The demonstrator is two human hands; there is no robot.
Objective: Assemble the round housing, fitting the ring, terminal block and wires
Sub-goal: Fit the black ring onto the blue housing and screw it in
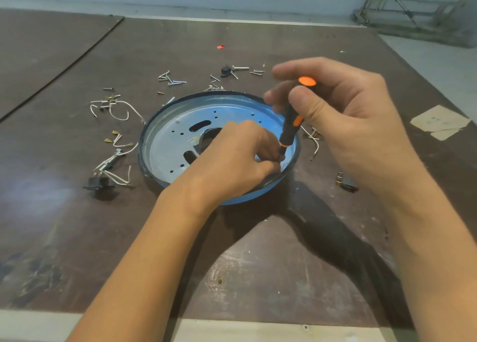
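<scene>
**Screwdriver set down inside the housing, tip steadied by the left fingers**

Far left on the table (pixel 77 225), loose wires (pixel 113 111) and a black block (pixel 99 184) are laid out, well apart from the work. Behind them a scatter of screws (pixel 171 79) is seen.

The housing (pixel 165 140) lies flat, open side up, at the middle of the table. The left hand (pixel 232 158) is reached over its near rim, with the fingertips curled in and pinched at the tip of the screwdriver (pixel 290 127). Whether a screw is held there cannot be told, as the spot is hidden. A dark curved piece (pixel 209 135) is partly covered by that hand.

The screwdriver handle is gripped near its orange cap by the thumb and curled fingers of the right hand (pixel 343 114); the shaft leans slightly.

The step is judged to be the fixing of a part to the housing floor. The shaft is best brought upright over the hole and pressed down lightly before any turn, and the left fingers are best drawn off only once the thread has bitten. A slip against the raised rim just beside the tip is to be guarded against.

To the right, more wires (pixel 313 137) lie just beside the rim, a small part (pixel 347 184) near it, and paper scraps (pixel 438 122) by the table's right edge. Open room is left at the front, between the forearms.
</scene>
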